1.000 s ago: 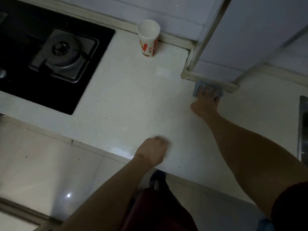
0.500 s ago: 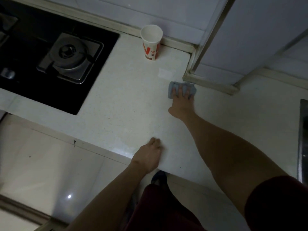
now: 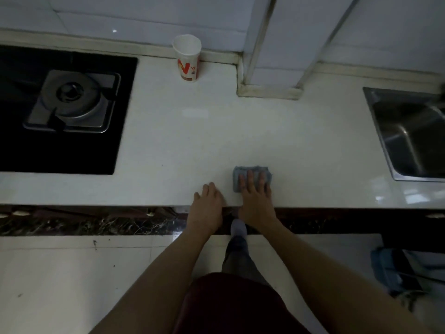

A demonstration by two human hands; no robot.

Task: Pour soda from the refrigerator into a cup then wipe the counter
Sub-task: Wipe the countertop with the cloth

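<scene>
A folded blue-grey cloth (image 3: 240, 173) lies flat on the white counter (image 3: 183, 145) near its front edge. My right hand (image 3: 256, 198) presses down on the cloth with fingers spread over it. My left hand (image 3: 208, 203) rests flat on the counter's front edge, just left of the cloth, holding nothing. A white paper cup (image 3: 187, 59) with a red logo stands upright at the back of the counter against the wall. I cannot see what is inside the cup.
A black gas hob (image 3: 72, 102) with a metal burner fills the counter's left side. A steel sink (image 3: 409, 136) is set in at the right. A tiled pillar (image 3: 269, 75) juts out at the back. A blue thing (image 3: 390, 271) lies on the floor, lower right.
My right hand has dragged the cloth from the foot of the pillar back toward the counter's front edge. My left hand stays on the edge. The view has swung to face the counter squarely.
</scene>
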